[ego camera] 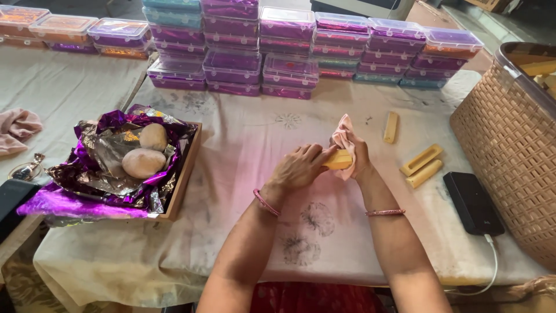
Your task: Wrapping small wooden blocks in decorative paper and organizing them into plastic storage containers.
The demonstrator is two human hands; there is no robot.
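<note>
Yellow mould piece point(339, 159), a short bar-like block, sits between both hands above the middle of the tabletop point(231, 174). The left hand point(298, 167) closes over its near end from above, while the right hand point(359, 157) clamps a pink cloth point(343, 136) against its far end, so both hands are together on the one block. It looks rigid and light, probably plastic or wood, with smooth faces that could slip; a grip across the long sides seems the surest hold, and the cloth likely adds friction. Three similar yellow pieces point(421, 159) lie to the right, one point(391, 126) apart from the pair. A black phone point(472, 203) on a white cable rests nearer the woven basket point(509, 145). To the left, a wooden tray point(184, 174) holds crumpled purple foil point(87, 185) and two pale dough balls point(143, 162). Stacks of lidded purple boxes point(289, 49) line the far edge
</note>
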